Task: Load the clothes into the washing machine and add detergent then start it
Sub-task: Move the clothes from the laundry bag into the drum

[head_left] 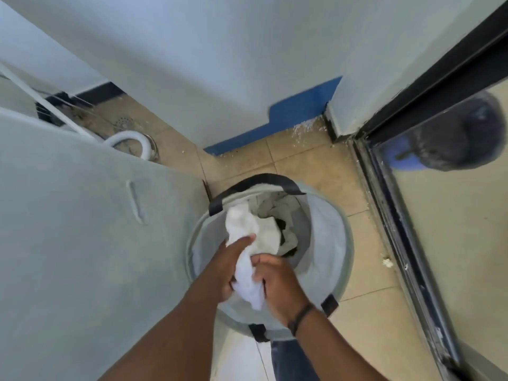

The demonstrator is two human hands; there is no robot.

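Observation:
A round grey fabric laundry basket (327, 232) with black handles stands on the tiled floor, right of the washing machine's pale side panel (82, 229). Crumpled light clothes (277, 207) lie inside it. Above the basket's near side both hands hold one white garment (253, 237). My left hand (233, 262) grips it from the left with the fingers against the cloth. My right hand (277, 281) grips its lower part from the right. The machine's door and controls are out of view.
A white drain hose (129, 141) and a floor drain (125, 122) lie behind the machine by the wall. A sliding glass door with a dark frame (398, 215) runs along the right. White wall with a blue skirting (297, 111) closes the corner.

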